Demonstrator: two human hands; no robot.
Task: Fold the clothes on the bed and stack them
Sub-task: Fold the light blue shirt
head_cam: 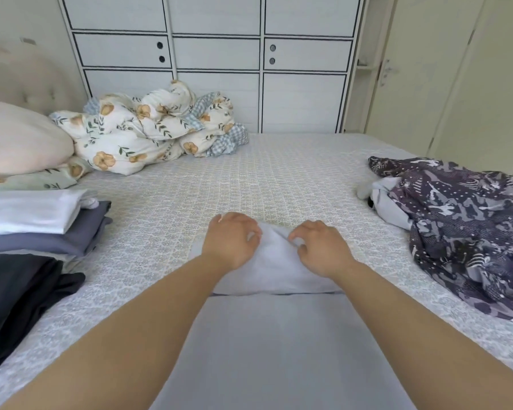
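Both my hands, left point(230, 241) and right point(320, 248), pinch the pale garment's point(274, 269) far fold; next, stack point(33, 229) it left.

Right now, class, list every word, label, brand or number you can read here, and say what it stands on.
None: no readable text anywhere.
Patterned garment: shapes only, no letters.
Quilt: flowers only.
Folded stack: no label showing.
Wardrobe: blank.
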